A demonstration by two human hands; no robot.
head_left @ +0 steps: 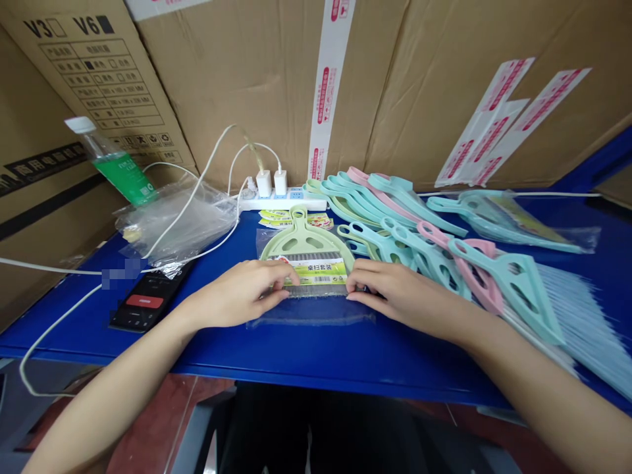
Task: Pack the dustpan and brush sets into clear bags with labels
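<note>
A green dustpan (302,236) lies at the middle of the blue table, with a grey-bristled brush and a yellow-green printed label (320,270) on it. Clear plastic film (316,317) surrounds the set and extends past its near edge. My left hand (247,289) is at the left edge of the set, thumb and fingers curled together at the label's left end. On the right edge my right hand (382,289) has its fingers bent and thumb close to them. Whatever film either hand pinches is too small to make out.
Green, blue and pink dustpans and brushes (486,276) pile up at the right; a bagged blue set (513,220) lies behind. Left are a phone (148,296), plastic bags (182,214), a bottle (121,171) and white cables. A power strip (296,199) lies along the cardboard.
</note>
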